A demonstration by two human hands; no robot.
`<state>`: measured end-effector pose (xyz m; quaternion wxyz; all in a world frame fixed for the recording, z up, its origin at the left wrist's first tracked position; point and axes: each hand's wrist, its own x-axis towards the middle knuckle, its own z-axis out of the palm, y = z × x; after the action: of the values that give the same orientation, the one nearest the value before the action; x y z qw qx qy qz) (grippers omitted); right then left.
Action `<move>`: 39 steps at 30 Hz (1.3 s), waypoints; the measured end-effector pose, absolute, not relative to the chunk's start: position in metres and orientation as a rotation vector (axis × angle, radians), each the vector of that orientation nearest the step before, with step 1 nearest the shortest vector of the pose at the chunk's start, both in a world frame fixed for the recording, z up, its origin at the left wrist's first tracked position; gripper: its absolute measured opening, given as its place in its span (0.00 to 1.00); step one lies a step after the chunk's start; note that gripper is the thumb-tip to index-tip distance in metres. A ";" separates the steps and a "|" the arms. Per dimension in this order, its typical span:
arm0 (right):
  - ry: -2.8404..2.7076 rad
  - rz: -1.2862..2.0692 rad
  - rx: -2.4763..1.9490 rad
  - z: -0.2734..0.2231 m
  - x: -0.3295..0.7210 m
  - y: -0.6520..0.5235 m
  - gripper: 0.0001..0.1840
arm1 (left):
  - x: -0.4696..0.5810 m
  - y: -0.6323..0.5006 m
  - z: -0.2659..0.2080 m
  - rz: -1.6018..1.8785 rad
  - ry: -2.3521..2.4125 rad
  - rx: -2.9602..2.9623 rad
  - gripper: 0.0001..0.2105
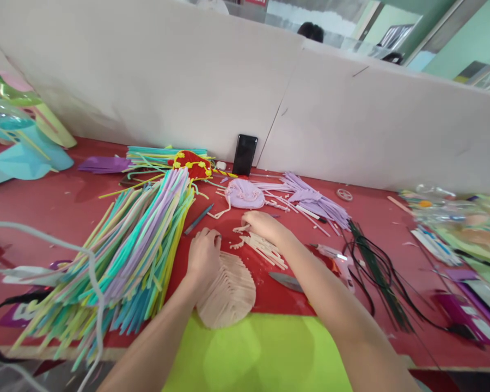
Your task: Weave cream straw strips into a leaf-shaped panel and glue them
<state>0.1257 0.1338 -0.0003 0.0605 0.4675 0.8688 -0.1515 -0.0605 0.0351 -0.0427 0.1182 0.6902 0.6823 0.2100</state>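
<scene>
My left hand (204,255) presses palm-down on the top of a flat, beige woven leaf-shaped piece (231,291) that lies partly on a lime-green sheet (265,354). Just beyond it, my right hand (261,224) rests with curled fingers on a small pile of loose beige strips (267,250). I cannot tell whether the fingers pinch a strip. A lilac woven round piece (245,194) lies behind the right hand.
A big bundle of pastel straws (130,250) lies left. Purple strips (318,202), a glue gun (337,258), a knife blade (286,281) and dark wires (375,272) lie right. A phone (245,154) leans on the white partition (188,76). The table (44,201) is red.
</scene>
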 end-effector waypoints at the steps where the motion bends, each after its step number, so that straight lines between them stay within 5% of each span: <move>1: 2.640 -0.460 1.422 0.000 0.127 0.135 0.08 | -0.061 0.036 -0.043 0.615 1.998 2.014 0.12; 28: 2.831 -1.630 1.572 0.011 0.152 0.127 0.10 | -0.049 0.043 -0.054 0.781 1.642 2.163 0.06; 39: 2.757 -1.894 1.525 0.025 0.149 0.103 0.13 | -0.048 0.050 -0.048 1.321 1.154 1.345 0.06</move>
<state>0.1490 0.1027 0.0252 -0.2639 0.4001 0.7233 -0.4970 -0.0485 0.0501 -0.0478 0.4489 0.5437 0.4665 0.5340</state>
